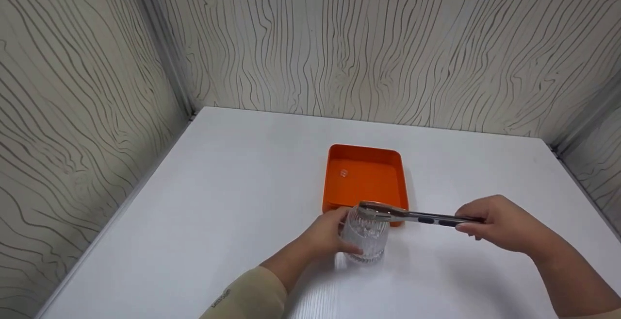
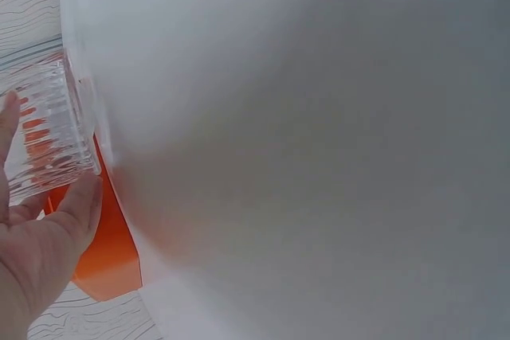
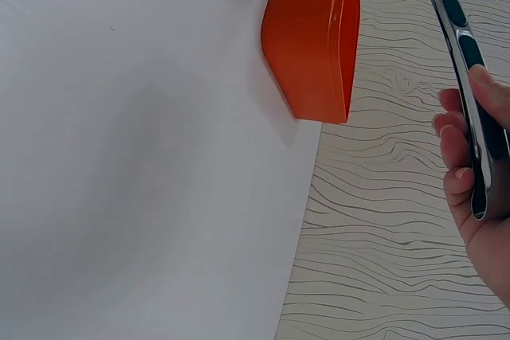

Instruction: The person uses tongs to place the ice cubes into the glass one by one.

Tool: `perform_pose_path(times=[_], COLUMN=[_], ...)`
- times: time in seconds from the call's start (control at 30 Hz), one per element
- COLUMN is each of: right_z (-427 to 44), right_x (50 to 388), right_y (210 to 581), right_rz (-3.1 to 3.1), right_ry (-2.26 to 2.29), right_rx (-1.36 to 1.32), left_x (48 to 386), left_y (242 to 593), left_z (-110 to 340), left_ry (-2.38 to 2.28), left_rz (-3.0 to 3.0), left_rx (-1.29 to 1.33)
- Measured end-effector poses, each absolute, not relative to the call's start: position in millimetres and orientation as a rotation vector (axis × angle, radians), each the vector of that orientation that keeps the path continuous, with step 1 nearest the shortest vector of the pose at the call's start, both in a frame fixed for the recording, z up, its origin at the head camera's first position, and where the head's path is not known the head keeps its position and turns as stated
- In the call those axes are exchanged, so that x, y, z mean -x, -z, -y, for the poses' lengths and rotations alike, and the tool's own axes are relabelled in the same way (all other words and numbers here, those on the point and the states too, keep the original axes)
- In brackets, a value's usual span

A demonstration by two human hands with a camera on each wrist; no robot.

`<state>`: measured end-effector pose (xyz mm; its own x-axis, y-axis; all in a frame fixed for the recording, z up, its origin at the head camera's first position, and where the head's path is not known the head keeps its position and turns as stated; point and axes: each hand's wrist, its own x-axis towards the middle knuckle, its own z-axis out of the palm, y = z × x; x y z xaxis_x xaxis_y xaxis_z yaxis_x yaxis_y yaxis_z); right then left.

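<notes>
A clear ribbed glass is in my left hand, fingers and thumb curled around its side. Whitish or clear contents show through its wall, too indistinct to name. My right hand grips metal tongs with dark handle inlays by their far end. The tongs' head lies across the mouth of the glass; whether it pinches anything cannot be seen. Left wrist view: the fingers of the hand press the glass. Right wrist view: thumb and fingers close around the tongs.
Just behind the glass, an orange tray stands on the white table. One small clear piece lies inside it, toward the left. Wood-patterned panels rise at the back and sides of the table.
</notes>
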<state>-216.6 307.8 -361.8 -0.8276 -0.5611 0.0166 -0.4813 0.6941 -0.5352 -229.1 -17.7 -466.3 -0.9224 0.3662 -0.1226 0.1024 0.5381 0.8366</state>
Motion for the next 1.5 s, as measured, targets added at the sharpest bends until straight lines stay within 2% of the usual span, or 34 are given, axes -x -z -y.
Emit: perform_pose_path(times=[0.8,1.2,1.5], right_z=[-308.3,-279.1,-252.3], right_x=[220.8,244.6,263.8], right_y=[362.3,375.8,393.4], right_rz=[-2.804,-2.873,-2.944], right_ry=[0.844,0.763,0.680], right_rx=[0.855,0.433,0.351], left_x=[227.9,227.7,226.2], left_y=[464.8,463.1,463.3], left_z=[16.7,17.6,17.6], left_ry=[-1.318,-1.325,-1.331], left_rz=[-2.507,-2.498,-2.497], left_rx=[-0.378,-0.355,-0.363])
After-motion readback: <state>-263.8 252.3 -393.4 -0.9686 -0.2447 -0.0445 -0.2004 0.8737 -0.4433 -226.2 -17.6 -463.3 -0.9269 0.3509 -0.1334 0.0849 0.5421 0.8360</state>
